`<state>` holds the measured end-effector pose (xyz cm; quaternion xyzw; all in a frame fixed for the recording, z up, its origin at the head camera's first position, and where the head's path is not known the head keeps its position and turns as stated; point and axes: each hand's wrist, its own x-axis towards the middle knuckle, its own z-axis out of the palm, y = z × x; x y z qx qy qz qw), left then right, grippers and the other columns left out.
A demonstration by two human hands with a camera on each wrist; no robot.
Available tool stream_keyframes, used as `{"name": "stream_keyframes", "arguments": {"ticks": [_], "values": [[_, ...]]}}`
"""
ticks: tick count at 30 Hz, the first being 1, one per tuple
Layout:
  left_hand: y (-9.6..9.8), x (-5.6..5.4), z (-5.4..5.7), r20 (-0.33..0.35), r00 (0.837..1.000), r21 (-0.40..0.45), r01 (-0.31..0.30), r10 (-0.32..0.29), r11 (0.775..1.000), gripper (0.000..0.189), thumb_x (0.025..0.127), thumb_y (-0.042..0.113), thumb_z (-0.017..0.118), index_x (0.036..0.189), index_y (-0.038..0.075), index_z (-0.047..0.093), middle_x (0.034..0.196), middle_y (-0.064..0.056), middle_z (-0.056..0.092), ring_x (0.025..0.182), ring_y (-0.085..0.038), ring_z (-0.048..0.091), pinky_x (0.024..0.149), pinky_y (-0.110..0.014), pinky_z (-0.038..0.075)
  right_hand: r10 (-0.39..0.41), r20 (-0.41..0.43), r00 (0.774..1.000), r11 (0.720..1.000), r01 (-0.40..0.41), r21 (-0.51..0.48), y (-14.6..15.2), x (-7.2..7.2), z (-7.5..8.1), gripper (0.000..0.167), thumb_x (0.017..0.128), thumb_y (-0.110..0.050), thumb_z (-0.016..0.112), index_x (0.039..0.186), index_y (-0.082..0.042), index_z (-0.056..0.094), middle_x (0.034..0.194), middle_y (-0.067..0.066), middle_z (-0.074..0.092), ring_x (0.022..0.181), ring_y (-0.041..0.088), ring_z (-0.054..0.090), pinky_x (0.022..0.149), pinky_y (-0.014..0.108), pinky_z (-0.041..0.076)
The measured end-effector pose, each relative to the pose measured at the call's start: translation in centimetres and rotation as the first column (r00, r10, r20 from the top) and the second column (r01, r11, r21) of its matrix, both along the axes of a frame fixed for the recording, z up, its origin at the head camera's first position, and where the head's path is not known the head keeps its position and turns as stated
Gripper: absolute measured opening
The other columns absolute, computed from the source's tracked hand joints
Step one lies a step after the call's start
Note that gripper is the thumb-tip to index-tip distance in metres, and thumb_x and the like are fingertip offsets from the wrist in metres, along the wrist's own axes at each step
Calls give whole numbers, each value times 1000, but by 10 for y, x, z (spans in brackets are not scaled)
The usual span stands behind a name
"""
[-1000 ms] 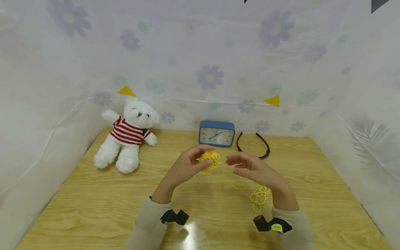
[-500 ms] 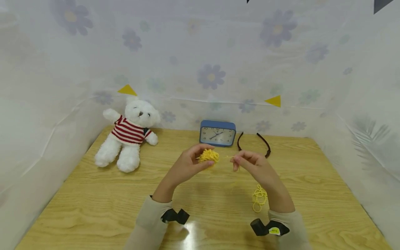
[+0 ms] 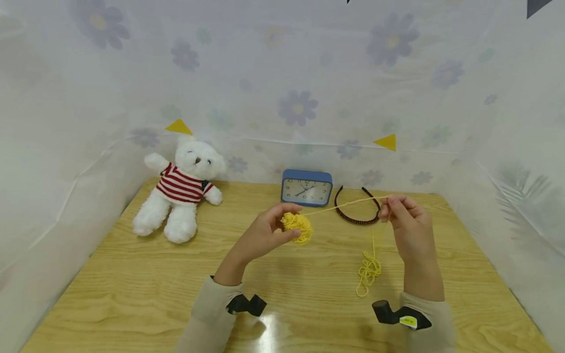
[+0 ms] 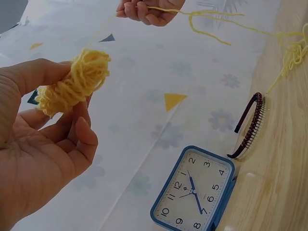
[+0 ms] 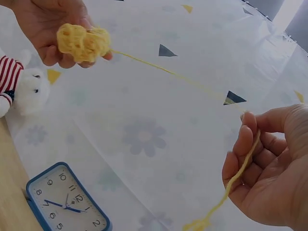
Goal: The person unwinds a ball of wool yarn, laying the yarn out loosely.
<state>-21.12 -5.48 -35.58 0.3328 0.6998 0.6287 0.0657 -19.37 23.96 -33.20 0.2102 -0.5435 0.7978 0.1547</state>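
A small bundle of yellow yarn (image 3: 298, 227) is held between the thumb and fingers of my left hand (image 3: 264, 230), above the table. From it a strand runs up to the right, stretched nearly straight, to my right hand (image 3: 409, 223), which pinches it between thumb and fingertips. In the right wrist view the strand (image 5: 233, 182) passes across the right palm and hangs below it. Loose yarn (image 3: 369, 271) lies in a tangle on the table, left of the right wrist, with one line rising from it.
Behind the hands a blue alarm clock (image 3: 306, 188) stands at the table's back edge, and a dark beaded headband (image 3: 358, 221) lies to its right. A white teddy bear (image 3: 181, 190) in a striped shirt leans at the back left. Patterned cloth (image 3: 247, 63) encloses the wooden table (image 3: 145, 294).
My right hand came in toward the bundle, pinched the strand and drew it out to the right and up. The left hand stays in place, with the bundle turned slightly in it.
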Motion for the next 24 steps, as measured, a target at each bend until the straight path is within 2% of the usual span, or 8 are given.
{"name": "stream_keyframes", "arguments": {"ticks": [4,8,11,15,18,22,24], "values": [[-1,0,0,1,999,-18,-32,32,999,39,91,3,61,128,-2,50,109,-16,55,84,-17,56,71,-29,52,0,-30,1000,998,-3,-67,9,2,4,22,98,1,45,91,5,66,74,7,60,69,15,56,70,23,48],[-2,-1,-1,49,998,22,-36,35,999,38,91,2,60,127,-3,48,109,-17,55,88,-18,59,75,-36,55,35,-80,996,983,-48,-175,16,3,7,24,97,6,42,90,9,64,73,11,61,68,18,57,72,27,50],[-4,0,-1,72,997,54,-38,34,998,36,92,2,59,126,-3,47,108,-16,54,86,-18,59,73,-34,54,25,-105,994,970,-50,-239,22,3,7,22,96,8,42,88,11,63,73,14,62,66,19,58,71,28,51],[-6,0,-1,60,996,58,-65,61,996,38,93,3,58,129,-3,47,108,-16,54,85,-17,56,69,-25,51,-84,-78,993,955,58,-289,30,2,8,20,95,7,47,85,11,63,69,14,61,61,19,57,67,27,53],[-8,-1,0,59,994,61,-94,91,994,42,93,5,58,133,-2,45,112,-18,54,88,-18,56,70,-23,50,-107,-51,993,917,79,-392,38,3,9,19,94,9,47,83,15,61,66,17,60,57,22,57,63,30,53],[-11,-2,1,61,992,77,-118,113,990,41,93,6,59,132,-2,46,114,-18,53,88,-17,56,70,-23,51,-134,1,991,846,115,-521,51,3,11,17,92,13,49,80,20,59,62,21,58,51,26,55,57,32,53],[-12,-2,1,53,992,90,-119,115,989,38,93,6,59,129,-2,48,113,-18,53,88,-17,57,71,-24,52,-184,53,982,822,183,-540,57,3,11,16,90,12,52,78,21,59,60,21,57,49,25,54,54,32,53]]}}
